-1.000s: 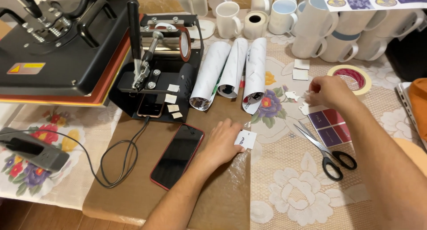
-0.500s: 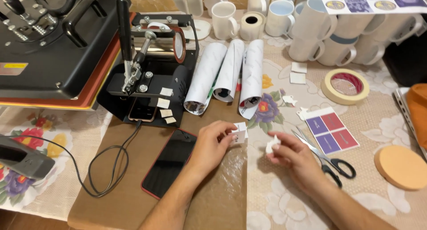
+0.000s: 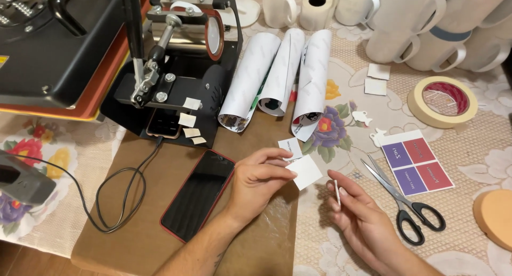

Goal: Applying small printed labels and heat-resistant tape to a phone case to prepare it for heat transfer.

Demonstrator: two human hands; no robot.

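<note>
My left hand rests on the brown paper sheet and pinches two small white paper squares, one above the other. My right hand, palm up just to the right, holds a thin white cut-out piece edge-on between thumb and fingers. The two hands are a few centimetres apart. Black-handled scissors lie just right of my right hand.
A phone with a red edge lies left of my left hand. Behind stand a mug heat press, three rolled printed papers, white mugs, a masking tape roll, a purple and red printed sheet, and an orange disc.
My right hand has come back from near the tape roll to the front, next to my left hand, now holding a small white piece. The view has moved closer.
</note>
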